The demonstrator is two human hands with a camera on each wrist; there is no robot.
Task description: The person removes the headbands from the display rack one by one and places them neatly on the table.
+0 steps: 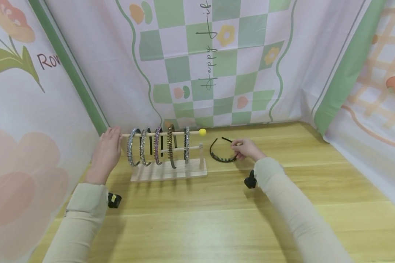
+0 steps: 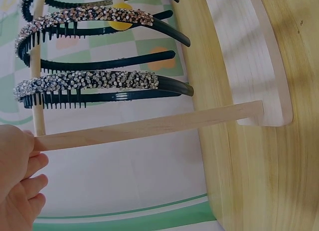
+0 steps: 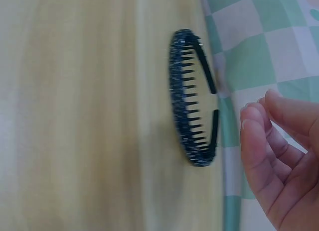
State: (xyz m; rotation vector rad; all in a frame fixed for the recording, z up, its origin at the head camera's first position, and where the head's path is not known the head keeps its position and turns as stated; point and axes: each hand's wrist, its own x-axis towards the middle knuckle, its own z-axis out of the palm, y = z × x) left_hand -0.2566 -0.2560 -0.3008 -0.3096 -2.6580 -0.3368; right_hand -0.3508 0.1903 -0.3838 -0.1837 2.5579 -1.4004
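My left hand [image 1: 109, 148] grips the left top end of a wooden headband stand [image 1: 169, 177]; in the left wrist view its fingers [image 2: 36, 183] are curled beside the post [image 2: 149, 129]. Several glittery toothed headbands hang on the stand's upper rod, among them a silver one [image 2: 94, 81], a purple one [image 1: 157, 146] and a gold one [image 1: 170, 146]. To the right of the stand, a dark toothed headband [image 3: 180, 96] lies on the table. My right hand [image 1: 247, 148] is beside it, fingers bent toward the thumb with nothing between them; the right wrist view shows hand and headband apart.
The wooden table [image 1: 197, 223] ends at a printed cloth backdrop [image 1: 214, 73] behind the stand. Cloth walls stand at the left and right. A yellow ball [image 1: 202, 132] caps the upper rod's right end. Black wrist devices [image 1: 250, 179] sit at both cuffs.
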